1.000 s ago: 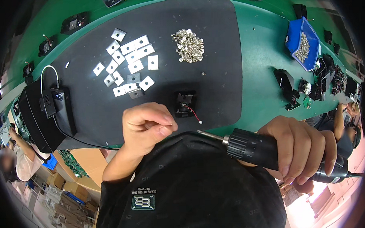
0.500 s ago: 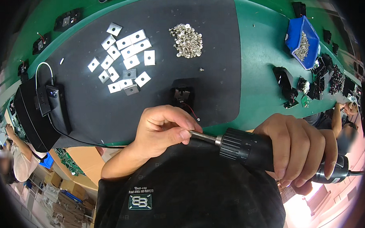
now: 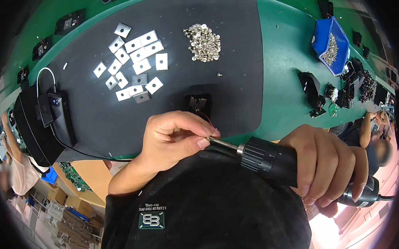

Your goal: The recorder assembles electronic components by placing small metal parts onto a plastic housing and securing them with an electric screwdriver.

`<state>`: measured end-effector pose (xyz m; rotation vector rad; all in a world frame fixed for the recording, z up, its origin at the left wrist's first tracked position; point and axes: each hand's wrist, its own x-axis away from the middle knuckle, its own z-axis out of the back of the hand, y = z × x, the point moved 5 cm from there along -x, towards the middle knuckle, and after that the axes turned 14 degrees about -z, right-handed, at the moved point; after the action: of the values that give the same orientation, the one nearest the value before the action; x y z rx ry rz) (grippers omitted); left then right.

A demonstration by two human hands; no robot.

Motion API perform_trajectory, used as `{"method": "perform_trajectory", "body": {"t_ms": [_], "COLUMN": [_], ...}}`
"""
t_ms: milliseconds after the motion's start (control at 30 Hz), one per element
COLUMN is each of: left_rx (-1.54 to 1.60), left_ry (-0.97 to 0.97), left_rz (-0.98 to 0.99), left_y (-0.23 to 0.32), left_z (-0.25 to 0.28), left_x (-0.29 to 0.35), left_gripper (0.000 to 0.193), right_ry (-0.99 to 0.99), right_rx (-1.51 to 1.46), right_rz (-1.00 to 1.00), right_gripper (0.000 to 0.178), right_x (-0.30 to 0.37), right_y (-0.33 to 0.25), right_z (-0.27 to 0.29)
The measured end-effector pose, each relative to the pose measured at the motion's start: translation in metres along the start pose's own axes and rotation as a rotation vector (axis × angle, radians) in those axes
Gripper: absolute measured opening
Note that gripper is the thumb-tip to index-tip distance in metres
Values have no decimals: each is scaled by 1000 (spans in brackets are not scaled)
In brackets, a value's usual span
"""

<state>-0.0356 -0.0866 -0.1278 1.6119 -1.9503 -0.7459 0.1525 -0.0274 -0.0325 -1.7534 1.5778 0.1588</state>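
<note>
Close over a black work mat (image 3: pixel 232 57), the left hand (image 3: pixel 175 136) pinches its fingertips at the bit of an electric screwdriver (image 3: pixel 271 159), seemingly seating a small screw there, though the screw itself is hidden. Just to its right, the right hand (image 3: pixel 326 162) is wrapped firmly round the tool's black body, angling the bit leftward to meet those fingers.

A black driver (image 3: pixel 293 165) is gripped by the right hand (image 3: pixel 328 164) at lower right; its bit tip is pinched by the left hand (image 3: pixel 173 140) at centre. Metal plates (image 3: pixel 133 65) and a screw pile (image 3: pixel 203 43) are spread on the black mat (image 3: pixel 241 70) above.
</note>
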Motion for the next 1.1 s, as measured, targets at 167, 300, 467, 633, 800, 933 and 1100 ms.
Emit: {"method": "perform_trajectory", "body": {"t_ms": [167, 300, 467, 633, 800, 933, 1100], "left_rx": [-212, -504, -684, -701, -567, -626, -609], "left_ry": [21, -120, -193, -217, -146, -201, -186], "left_rz": [-45, -181, -266, -287, -211, -217, -203], "left_y": [6, 17, 25, 23, 12, 15, 10], "left_z": [-1, -1, -8, -6, 0, 3, 1], "left_x": [-4, -10, -16, -12, -10, -9, -10], "left_gripper": [14, 13, 16, 15, 14, 14, 8], "right_ry": [39, 12, 128, 144, 191, 112, 145], "right_rx": [66, 64, 108, 98, 108, 117, 119], "right_rz": [-138, -185, -226, -212, -163, -167, -196], "right_gripper": [34, 34, 35, 36, 36, 39, 45], "right_x": [0, 0, 1, 5, 9, 11, 10], "right_y": [0, 2, 0, 4, 3, 6, 4], "right_z": [-3, -1, -3, 2, 4, 6, 7]}}
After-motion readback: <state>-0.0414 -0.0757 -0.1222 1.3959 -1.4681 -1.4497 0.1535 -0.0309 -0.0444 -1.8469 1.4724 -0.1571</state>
